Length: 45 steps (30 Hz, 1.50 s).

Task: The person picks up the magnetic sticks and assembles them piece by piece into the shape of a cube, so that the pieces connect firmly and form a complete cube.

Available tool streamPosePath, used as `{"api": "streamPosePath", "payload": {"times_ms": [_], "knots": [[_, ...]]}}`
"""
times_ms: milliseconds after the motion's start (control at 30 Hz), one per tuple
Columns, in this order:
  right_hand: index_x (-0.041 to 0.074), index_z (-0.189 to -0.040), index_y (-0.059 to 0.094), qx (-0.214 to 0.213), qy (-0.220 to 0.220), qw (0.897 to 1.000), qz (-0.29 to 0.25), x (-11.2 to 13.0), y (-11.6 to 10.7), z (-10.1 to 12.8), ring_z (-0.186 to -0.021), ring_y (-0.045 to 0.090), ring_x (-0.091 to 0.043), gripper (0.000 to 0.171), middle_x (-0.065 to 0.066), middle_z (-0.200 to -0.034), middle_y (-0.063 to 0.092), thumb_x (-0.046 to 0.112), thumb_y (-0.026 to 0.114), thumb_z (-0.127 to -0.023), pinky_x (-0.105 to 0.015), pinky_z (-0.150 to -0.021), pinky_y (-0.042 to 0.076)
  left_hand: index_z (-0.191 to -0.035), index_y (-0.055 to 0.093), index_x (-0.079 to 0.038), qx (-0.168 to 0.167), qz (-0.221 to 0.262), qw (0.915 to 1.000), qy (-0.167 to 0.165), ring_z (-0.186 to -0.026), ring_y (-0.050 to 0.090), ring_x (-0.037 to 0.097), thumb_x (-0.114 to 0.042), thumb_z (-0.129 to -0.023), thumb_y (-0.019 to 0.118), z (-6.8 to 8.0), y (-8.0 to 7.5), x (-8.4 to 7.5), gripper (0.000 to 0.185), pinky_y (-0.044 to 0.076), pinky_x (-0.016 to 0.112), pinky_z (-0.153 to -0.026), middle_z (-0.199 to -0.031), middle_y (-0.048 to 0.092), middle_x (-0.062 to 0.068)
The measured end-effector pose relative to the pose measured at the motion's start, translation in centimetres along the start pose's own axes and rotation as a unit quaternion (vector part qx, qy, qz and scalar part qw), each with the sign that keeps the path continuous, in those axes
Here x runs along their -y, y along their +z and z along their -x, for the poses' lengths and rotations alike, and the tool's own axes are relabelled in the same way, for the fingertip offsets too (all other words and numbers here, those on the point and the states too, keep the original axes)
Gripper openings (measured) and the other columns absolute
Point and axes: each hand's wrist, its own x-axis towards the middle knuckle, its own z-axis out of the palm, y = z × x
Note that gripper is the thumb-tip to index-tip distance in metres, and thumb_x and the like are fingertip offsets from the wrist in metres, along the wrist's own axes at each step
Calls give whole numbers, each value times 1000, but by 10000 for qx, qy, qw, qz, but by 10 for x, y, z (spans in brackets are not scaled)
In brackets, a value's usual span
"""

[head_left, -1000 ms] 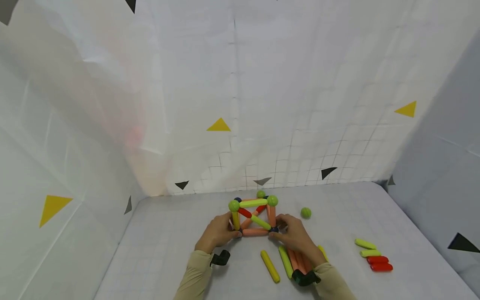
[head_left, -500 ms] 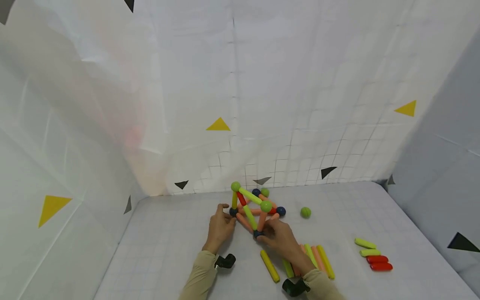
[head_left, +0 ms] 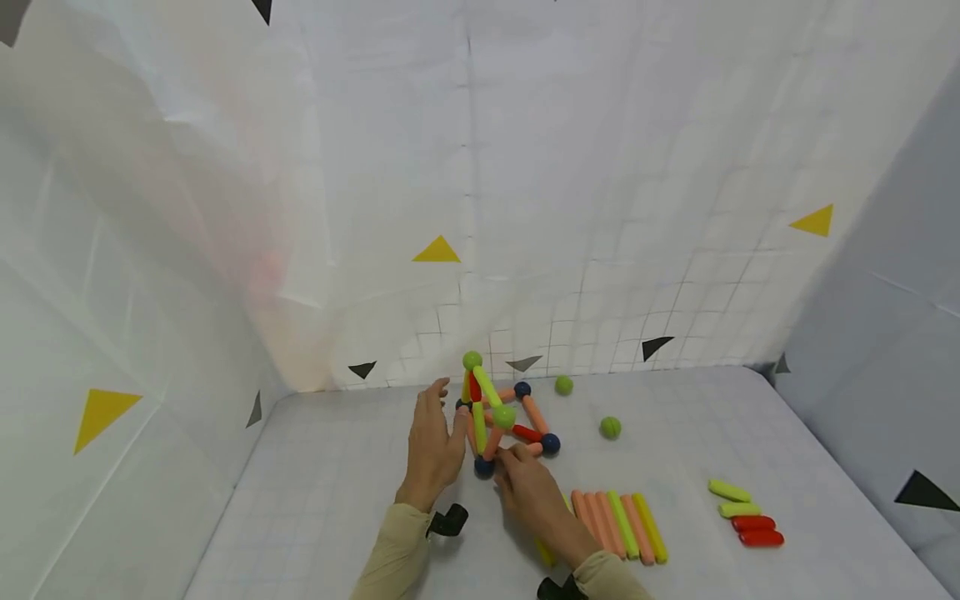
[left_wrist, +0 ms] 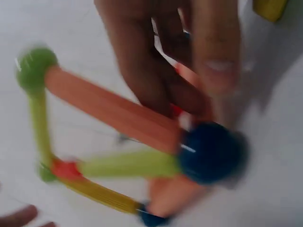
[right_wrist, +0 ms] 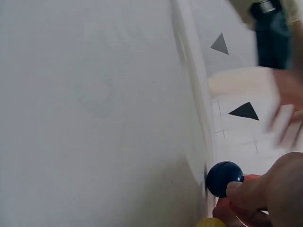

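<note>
Head, frame: we see the rod-and-ball frame [head_left: 498, 421] standing on the table [head_left: 315, 500], tipped up on its near edge, green balls at the top and dark blue balls at the base.
Head, left hand: our left hand [head_left: 433, 442] lies flat against the frame's left side, fingers straight, gripping nothing.
Head, right hand: our right hand [head_left: 528, 492] sits at the frame's near base by a blue ball; fingers curl in to pinch the base there.
Head, spares: a row of loose rods [head_left: 618, 525] lies just right of the frame; two green balls [head_left: 610, 427] lie right of it and behind; short green and red rods [head_left: 742, 512] lie well to its right.
Left wrist: blurred. We see the fingers [left_wrist: 142, 71] of the other hand on the orange rod next to the blue ball [left_wrist: 208, 151].
Right wrist: our fingertips [right_wrist: 251, 194] touch a blue ball [right_wrist: 223, 178]; the pinch looks light.
Risk 1: we judge the joints can let go if the frame is twisted while tilted; rods would drop.
Risk 2: the pinch is low and one-sided, so the top could swing over.
Risk 3: a loose ball could roll away if knocked.
</note>
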Motion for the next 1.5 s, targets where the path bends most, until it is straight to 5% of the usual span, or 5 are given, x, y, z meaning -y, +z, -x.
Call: {"api": "streamPosePath", "payload": {"times_ms": [267,767,1133,1333,1500], "knots": [[6,-128,69,-175,-149,9997,-61,-2,-3,4,-92,68,-20,25,-9,-114,70,6,65,-103,-40,-81,59,-155,55,-24,293,-1229,9611,2455,-148,39,49,-40,-102,70,6,8,-49,58,44,65,-112,-158,41,29],[4,-116,78,-297,153,9982,-497,-45,-56,-9,-80,66,-11,27,-1,-94,74,9,84,-91,-28,-73,57,-121,69,-20,-23,-2276,9351,2717,-127,58,40,-18,-87,89,6,12,-38,39,49,58,-101,-136,64,11],[-5,-151,49,-1634,2256,9587,-568,-134,-115,-6,-122,54,-54,65,-40,-140,48,25,75,-99,-68,-98,44,-122,70,-13,100,-2272,9463,2300,-118,55,35,-12,-86,88,4,-14,-33,40,51,49,-100,-121,64,11],[-6,-166,6,-10,3140,9461,-798,-187,-135,-13,-137,32,-71,106,-55,-153,13,54,64,-101,-77,-107,38,-119,73,-13,151,-2016,9515,2320,-117,57,33,-13,-83,92,2,-18,-33,40,53,48,-94,-122,66,9],[-10,-163,19,1051,2790,9522,-672,-201,-132,-18,-143,28,-69,113,-54,-154,17,65,68,-94,-77,-110,37,-116,74,-14,221,-1818,9545,2355,-116,58,33,-11,-83,92,4,-18,-32,38,54,47,-91,-120,67,8]]}}
